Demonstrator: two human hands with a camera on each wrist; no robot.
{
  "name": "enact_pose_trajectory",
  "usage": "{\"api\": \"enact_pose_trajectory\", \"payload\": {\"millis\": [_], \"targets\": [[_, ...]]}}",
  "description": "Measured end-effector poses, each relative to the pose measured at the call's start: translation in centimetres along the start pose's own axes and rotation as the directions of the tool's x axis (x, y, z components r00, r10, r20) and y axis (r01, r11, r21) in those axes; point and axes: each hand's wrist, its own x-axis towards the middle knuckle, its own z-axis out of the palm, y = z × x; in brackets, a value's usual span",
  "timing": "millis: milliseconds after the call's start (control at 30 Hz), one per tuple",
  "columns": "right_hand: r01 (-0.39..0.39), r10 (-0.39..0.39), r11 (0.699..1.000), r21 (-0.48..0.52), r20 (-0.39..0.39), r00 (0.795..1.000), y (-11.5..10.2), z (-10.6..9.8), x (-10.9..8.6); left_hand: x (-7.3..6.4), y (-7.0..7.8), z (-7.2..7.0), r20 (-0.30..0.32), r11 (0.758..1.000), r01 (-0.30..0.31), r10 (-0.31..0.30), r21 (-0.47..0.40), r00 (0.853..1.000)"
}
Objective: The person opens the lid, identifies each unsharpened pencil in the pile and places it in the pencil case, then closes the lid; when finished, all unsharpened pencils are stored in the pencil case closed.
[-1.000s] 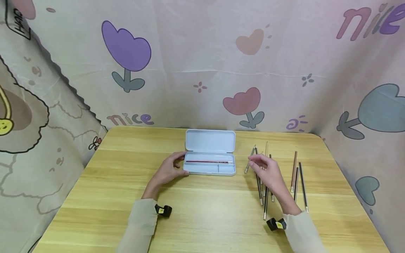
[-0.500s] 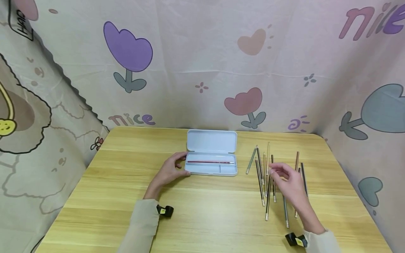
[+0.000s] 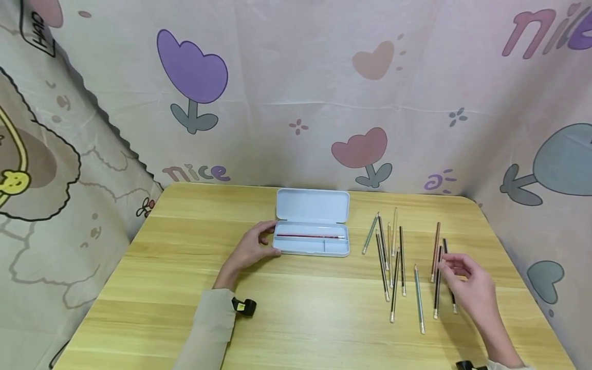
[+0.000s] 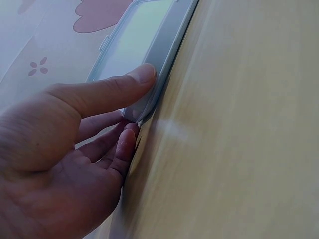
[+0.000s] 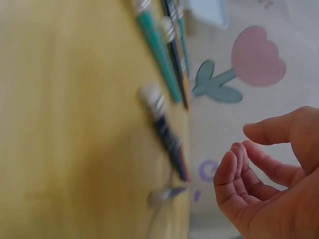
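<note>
A light blue pencil case [image 3: 313, 205] lies open on the table, lid folded back, with one red-and-dark striped pencil [image 3: 310, 236] along its long compartment. My left hand [image 3: 251, 252] grips the case's left end; in the left wrist view the thumb [image 4: 142, 74] lies on the case's side and the fingers are at its end. Over at the right, my right hand [image 3: 472, 288] hovers beside a dark pencil [image 3: 437, 293] and overlaps another dark pencil [image 3: 454, 303]. Its fingers are loosely bent with nothing between them; the right wrist view shows a gap below the thumb [image 5: 264, 130].
Several pencils with white erasers lie loosely between case and right hand, among them a dark one [image 3: 394, 288], a teal one [image 3: 418, 298] and a green one [image 3: 370, 234]. A reddish pencil [image 3: 436, 252] lies farther right. Printed cloth [image 3: 277, 67] hangs behind the wooden table [image 3: 152, 288].
My right hand has moved right and toward me, from above the left pencil group to the dark pencils at the right, uncovering the teal pencil. The left hand stays on the case.
</note>
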Motion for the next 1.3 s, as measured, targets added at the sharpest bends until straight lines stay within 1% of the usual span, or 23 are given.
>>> {"api": "enact_pose_trajectory", "payload": {"millis": [100,133,200,333,533,633,733,900,1133,1300], "targets": [[-0.02,0.021,0.999,-0.044,0.02,1.0,1.3,-0.7,-0.3,0.1,-0.1,0.0,0.006,1.0,0.007,-0.007,-0.005,1.0],[-0.028,0.029,0.998,-0.055,0.033,0.999,1.7,-0.8,-0.4,0.2,-0.6,0.0,0.005,1.0,0.007,-0.007,-0.001,1.0],[-0.049,0.053,0.996,-0.069,0.063,0.997,2.4,-1.2,-0.5,0.2,-0.6,0.0,0.007,1.0,0.012,-0.012,0.001,1.0],[-0.091,0.107,0.989,-0.115,0.136,0.985,3.5,-1.7,-0.6,0.3,-0.6,0.1,0.008,1.0,0.013,-0.013,0.0,1.0],[-0.121,0.157,0.979,-0.166,0.229,0.96,4.1,-2.1,-0.5,0.2,-0.6,0.2,0.01,1.0,0.013,-0.013,0.003,1.0],[-0.137,0.182,0.973,-0.184,0.251,0.951,4.1,-2.2,-0.3,0.2,-0.6,0.1,0.013,1.0,0.014,-0.014,0.002,1.0],[-0.125,0.18,0.97,-0.207,0.271,0.946,4.0,-2.2,-0.1,0.3,-0.6,0.1,0.012,1.0,0.012,-0.012,-0.001,1.0],[-0.082,0.151,0.967,-0.242,0.28,0.948,3.7,-2.2,0.3,0.2,-0.8,-0.1,0.003,1.0,0.003,-0.003,-0.005,1.0],[-0.115,0.182,0.963,-0.243,0.274,0.944,3.4,-2.3,0.2,0.2,-0.7,0.1,-0.004,1.0,0.01,-0.01,0.013,1.0],[-0.111,0.185,0.95,-0.293,0.24,0.953,3.4,-2.4,0.1,0.4,-0.6,0.3,0.006,1.0,0.012,-0.012,0.0,1.0]]}}
